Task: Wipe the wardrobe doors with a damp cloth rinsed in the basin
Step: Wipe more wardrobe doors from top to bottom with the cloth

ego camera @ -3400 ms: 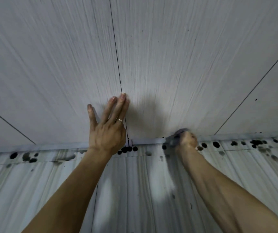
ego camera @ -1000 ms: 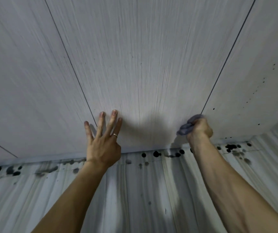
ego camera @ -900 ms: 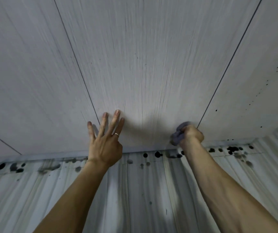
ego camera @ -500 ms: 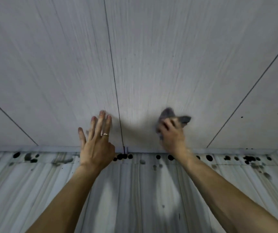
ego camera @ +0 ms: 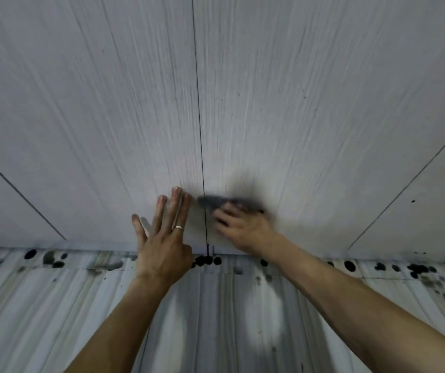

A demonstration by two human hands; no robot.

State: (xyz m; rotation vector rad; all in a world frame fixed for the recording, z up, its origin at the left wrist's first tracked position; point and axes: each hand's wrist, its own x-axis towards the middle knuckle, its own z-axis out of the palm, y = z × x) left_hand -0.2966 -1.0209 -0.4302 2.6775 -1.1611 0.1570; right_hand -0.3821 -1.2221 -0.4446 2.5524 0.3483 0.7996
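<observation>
The pale grey wood-grain wardrobe doors fill the upper view: one door (ego camera: pixel 103 111) left of a thin vertical seam (ego camera: pixel 199 125), another door (ego camera: pixel 304 111) right of it. My left hand (ego camera: pixel 162 246) lies flat against the left door's lower part, fingers straight and spread, a ring on one finger. My right hand (ego camera: pixel 245 232) holds a dark grey cloth (ego camera: pixel 210 202) and presses it on the right door just beside the seam, low down. The right hand and cloth are blurred by motion. The basin is out of view.
Below the doors runs a narrow plinth edge (ego camera: pixel 296 253). The floor (ego camera: pixel 216 319) is pale streaked stone with several dark spots along the wardrobe's foot (ego camera: pixel 415 269). Further door seams slant at the far left (ego camera: pixel 19 195) and far right (ego camera: pixel 409 192).
My right hand has swept the cloth leftwards from the right door's right seam to the central seam, and a little upward. The left hand stays flat on the left door.
</observation>
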